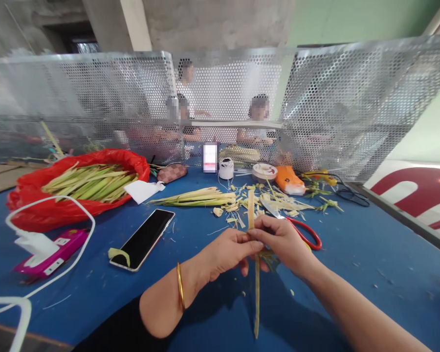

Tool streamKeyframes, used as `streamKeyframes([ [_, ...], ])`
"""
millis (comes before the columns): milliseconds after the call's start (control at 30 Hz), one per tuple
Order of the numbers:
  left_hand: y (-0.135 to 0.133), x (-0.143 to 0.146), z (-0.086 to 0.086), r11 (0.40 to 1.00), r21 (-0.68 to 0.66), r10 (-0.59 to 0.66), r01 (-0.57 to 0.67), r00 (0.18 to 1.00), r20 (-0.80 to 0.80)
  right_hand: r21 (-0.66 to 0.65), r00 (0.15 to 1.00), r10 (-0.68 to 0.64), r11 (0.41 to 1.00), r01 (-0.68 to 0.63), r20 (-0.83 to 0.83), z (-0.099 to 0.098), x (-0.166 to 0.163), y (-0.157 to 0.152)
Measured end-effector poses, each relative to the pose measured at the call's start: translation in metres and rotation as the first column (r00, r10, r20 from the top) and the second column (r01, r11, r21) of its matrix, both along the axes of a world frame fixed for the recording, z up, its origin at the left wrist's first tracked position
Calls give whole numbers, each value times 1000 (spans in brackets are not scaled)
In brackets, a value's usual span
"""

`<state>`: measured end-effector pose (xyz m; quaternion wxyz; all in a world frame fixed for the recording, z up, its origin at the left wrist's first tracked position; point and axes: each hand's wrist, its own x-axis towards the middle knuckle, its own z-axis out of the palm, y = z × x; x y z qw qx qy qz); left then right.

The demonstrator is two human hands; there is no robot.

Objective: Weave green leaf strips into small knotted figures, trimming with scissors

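Observation:
My left hand (229, 249) and my right hand (282, 239) meet over the blue table (352, 254), both pinched on one long pale leaf strip (257, 293) that runs upright between them, poking above the fingers and hanging down toward me. A gold bangle (180, 286) sits on my left wrist. Red-handled scissors (304, 234) lie just behind my right hand. A bundle of cut leaf strips (198, 197) and scattered trimmings (278, 201) lie beyond my hands.
A red bag of green leaves (77, 188) sits at left, with a phone (143, 238), a pink power strip (49, 256) and a white cable (51, 200). Thread spool (226, 168), tape roll (264, 171) and orange glue gun (289, 181) stand at the back. People sit behind a perforated metal screen (352, 107).

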<state>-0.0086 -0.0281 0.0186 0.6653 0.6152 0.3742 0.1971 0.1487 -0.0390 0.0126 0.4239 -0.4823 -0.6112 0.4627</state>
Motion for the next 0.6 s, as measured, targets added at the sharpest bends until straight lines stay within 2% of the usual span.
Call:
streamKeyframes([
  [100, 0, 0, 0, 998, -63, -29, 32, 998, 51, -44, 994, -27, 999, 22, -105, -3, -1, 0],
  [200, -1, 0, 0, 997, -80, 2, 2, 999, 53, -58, 988, -9, 998, -1, -156, -4, -3, 0],
  [300, -2, -1, -1, 999, -37, -7, 7, 1000, 3, 76, 992, -84, 993, 91, -94, -3, -4, -1],
  [400, -4, -1, -2, 999, 21, -35, 36, 998, -48, 253, 983, -183, 951, 179, -4, -2, -4, -1],
  [600, -4, -2, -5, 998, 58, -18, 26, 990, -143, 300, 978, -209, 935, 190, 30, -4, -5, -1],
])
